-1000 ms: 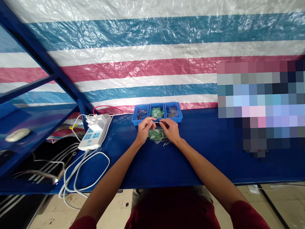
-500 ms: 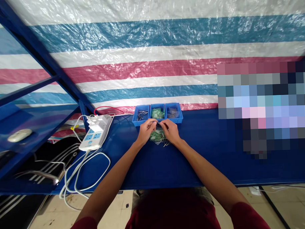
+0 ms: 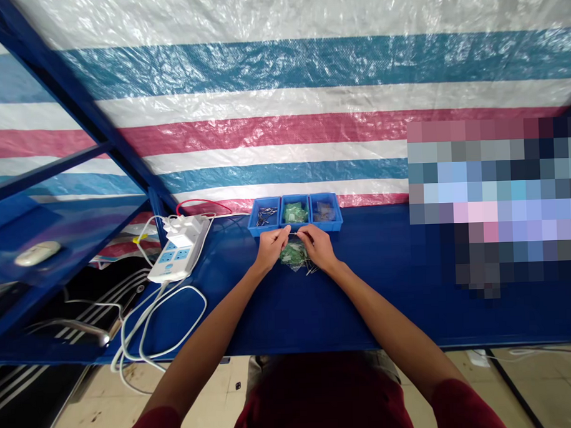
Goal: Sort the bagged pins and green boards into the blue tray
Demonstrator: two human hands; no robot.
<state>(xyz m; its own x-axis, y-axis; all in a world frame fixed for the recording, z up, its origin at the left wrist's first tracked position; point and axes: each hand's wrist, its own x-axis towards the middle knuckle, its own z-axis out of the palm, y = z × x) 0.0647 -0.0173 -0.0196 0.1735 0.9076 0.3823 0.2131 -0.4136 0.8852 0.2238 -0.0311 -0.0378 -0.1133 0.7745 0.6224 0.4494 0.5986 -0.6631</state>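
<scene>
My left hand [image 3: 270,248] and my right hand [image 3: 318,245] face each other over the blue table. Both are closed in a pinch on a thin metal rod [image 3: 293,233] that spans the short gap between the fingertips; its exact kind is too small to tell. Below the hands lies a clear plastic bag with green contents [image 3: 294,255]. Beside the bag, near my right hand, are several thin metal pieces [image 3: 310,268]. Just beyond the hands stand three blue bins: the left one [image 3: 253,231] with metal pieces, the middle one [image 3: 295,197] with green bags, the right one [image 3: 331,225] with greyish bags.
On the left a white power strip [image 3: 172,263] with plugged-in adapters sits on the table [image 3: 289,320], its white cable [image 3: 149,343] looping over the front edge. A white mouse [image 3: 38,253] lies farther left. A striped plastic sheet [image 3: 282,130] hangs behind. The right side is pixelated.
Both hands have come slightly nearer to me and their fingertips have shifted, with more of the thin rod showing between them. The bag and bins stay in place.
</scene>
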